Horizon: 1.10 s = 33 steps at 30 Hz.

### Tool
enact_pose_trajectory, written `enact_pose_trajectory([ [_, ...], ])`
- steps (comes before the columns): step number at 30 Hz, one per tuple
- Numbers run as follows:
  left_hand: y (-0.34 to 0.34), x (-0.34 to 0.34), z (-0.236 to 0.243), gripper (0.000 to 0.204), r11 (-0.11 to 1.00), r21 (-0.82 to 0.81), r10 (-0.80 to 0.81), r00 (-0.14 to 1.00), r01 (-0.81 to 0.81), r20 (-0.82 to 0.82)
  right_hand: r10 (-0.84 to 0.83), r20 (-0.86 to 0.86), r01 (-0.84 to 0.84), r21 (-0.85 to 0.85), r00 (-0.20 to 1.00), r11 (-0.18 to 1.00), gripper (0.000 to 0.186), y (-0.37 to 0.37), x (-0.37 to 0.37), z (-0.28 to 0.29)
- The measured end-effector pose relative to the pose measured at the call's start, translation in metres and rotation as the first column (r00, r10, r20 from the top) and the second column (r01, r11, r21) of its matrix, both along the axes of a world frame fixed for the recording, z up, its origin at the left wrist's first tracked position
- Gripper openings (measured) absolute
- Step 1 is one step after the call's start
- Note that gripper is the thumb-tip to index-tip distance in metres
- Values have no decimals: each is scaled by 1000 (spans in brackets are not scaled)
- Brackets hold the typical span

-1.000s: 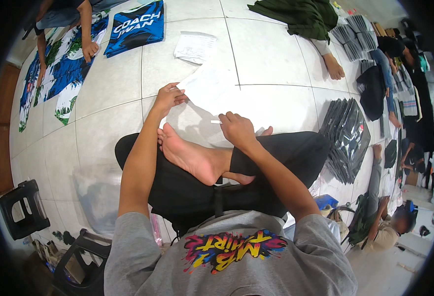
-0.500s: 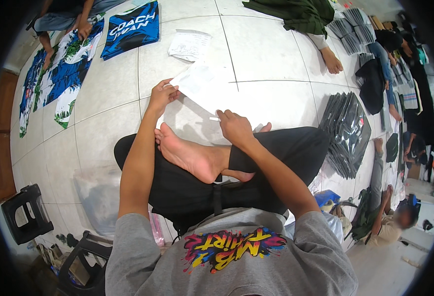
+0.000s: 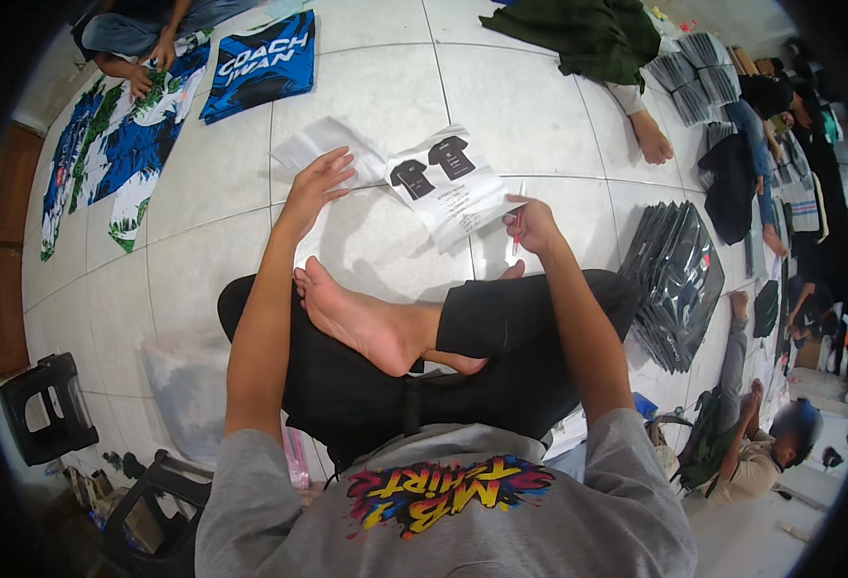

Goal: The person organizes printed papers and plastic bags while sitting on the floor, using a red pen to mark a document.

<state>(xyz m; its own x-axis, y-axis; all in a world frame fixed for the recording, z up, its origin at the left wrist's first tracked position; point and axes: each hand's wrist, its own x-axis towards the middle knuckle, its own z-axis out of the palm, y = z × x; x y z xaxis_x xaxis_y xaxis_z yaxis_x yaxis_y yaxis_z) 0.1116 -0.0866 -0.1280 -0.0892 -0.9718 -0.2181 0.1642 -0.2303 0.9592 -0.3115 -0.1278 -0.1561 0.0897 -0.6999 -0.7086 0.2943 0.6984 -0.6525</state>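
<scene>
My right hand (image 3: 534,225) is closed on the right corner of a printed paper sheet (image 3: 455,207) and also holds a slim red pen (image 3: 517,231). Pictures of two black T-shirts and several lines of text face up on the sheet, which is tilted above the floor tiles. My left hand (image 3: 320,189) is open, its fingers apart, beside a plain whitish sheet (image 3: 323,144). That sheet lies to the left of the printed one, partly behind my left fingers. Below both hands are my crossed legs in black trousers, with one bare foot (image 3: 361,318) sole up.
A folded blue and black shirt (image 3: 258,72) lies far left, next to patterned garments (image 3: 120,144) handled by another person. Stacked black packages in clear plastic (image 3: 672,284) stand right of my knee. Another person's foot (image 3: 651,140) rests far right. Black stools (image 3: 50,409) stand near left.
My left hand has let go of the sheet it held. My right hand has moved right and now grips the sheet with the T-shirt pictures, as well as the pen.
</scene>
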Motion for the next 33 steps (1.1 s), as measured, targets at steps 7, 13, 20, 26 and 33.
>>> enact_pose_trajectory([
  [7, -45, -25, -29, 88, 951, 86, -276, 694, 296, 665, 328, -184, -329, 23, 927, 944, 22, 5, 3, -16],
  [13, -83, -88, -47, 109, 931, 151, -269, 345, 333, 899, 383, -368, -429, -48, 847, 902, 24, -2, -2, -25],
  [20, -83, -27, -63, 96, 892, -195, 311, 239, -408, 920, 334, -565, -450, -74, 754, 890, 29, 1, 5, -26],
  [26, -146, 19, -89, 87, 878, 16, 161, 326, -478, 932, 426, -614, -558, -30, 665, 829, 29, -6, 1, -39],
  [33, -152, -30, -52, 37, 891, -396, 448, 576, -223, 684, 350, -669, -533, -82, 656, 842, 21, -4, -3, -47],
])
